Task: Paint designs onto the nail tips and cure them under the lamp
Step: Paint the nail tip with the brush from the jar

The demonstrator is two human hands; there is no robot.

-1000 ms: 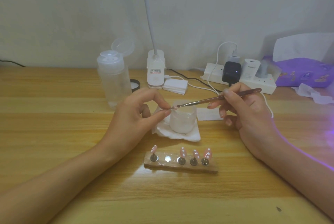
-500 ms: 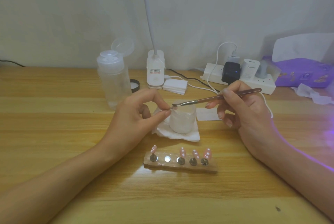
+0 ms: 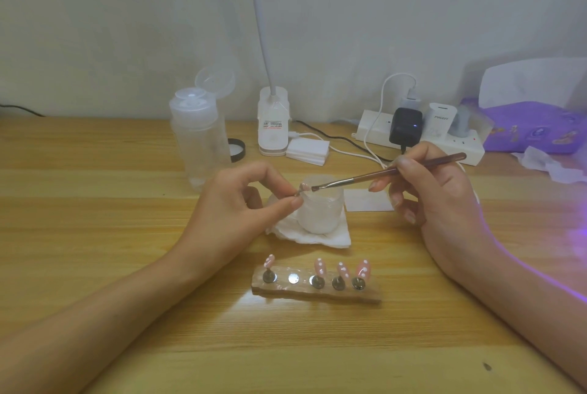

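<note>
My left hand (image 3: pixel 241 206) pinches a small pink nail tip (image 3: pixel 304 187) on its metal stand, held up in front of a white jar (image 3: pixel 320 212). My right hand (image 3: pixel 435 199) grips a thin brown nail brush (image 3: pixel 390 172) like a pen, its bristle end almost touching the nail tip. Below them a wooden holder (image 3: pixel 314 293) lies on the table. It carries several pink nail tips with white dots (image 3: pixel 320 267) on metal stands, and one bare metal disc (image 3: pixel 294 278) in its second place from the left.
The jar stands on a folded white tissue (image 3: pixel 317 236). Behind are a clear pump bottle (image 3: pixel 198 136) with its lid open, a white lamp base (image 3: pixel 273 122), cotton pads (image 3: pixel 307 149), a power strip (image 3: pixel 422 136) with plugs and a purple packet (image 3: pixel 533 128). Violet light glows at the right edge.
The brush tip has shifted slightly along the held nail tip and my right hand has moved a little. My left hand keeps the nail tip in the same place.
</note>
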